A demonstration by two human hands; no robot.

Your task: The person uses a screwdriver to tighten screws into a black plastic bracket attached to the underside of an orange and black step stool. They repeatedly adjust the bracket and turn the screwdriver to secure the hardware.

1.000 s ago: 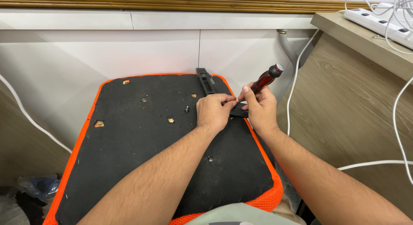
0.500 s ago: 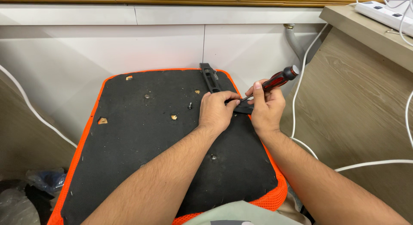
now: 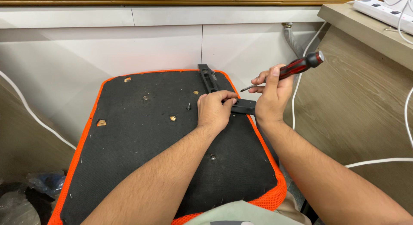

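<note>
So the left hand (image 3: 214, 110) is pinching something tiny right at the black metal bracket (image 3: 243, 106), fingers curled shut, can't tell what's in them. The bracket lies on the far right edge of the black fabric seat underside with orange mesh trim (image 3: 129, 156). The right hand (image 3: 272, 95) is wrapped tight around a red-and-black-handled screwdriver (image 3: 289, 70), tip raised just above the bracket.

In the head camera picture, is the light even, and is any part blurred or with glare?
Head view: soft, even light, with only faint shadows under the hands; the left hand, right hand and screwdriver look sharp; no strong glare on the black seat underside; the power strip at the corner is bright but readable.
</note>
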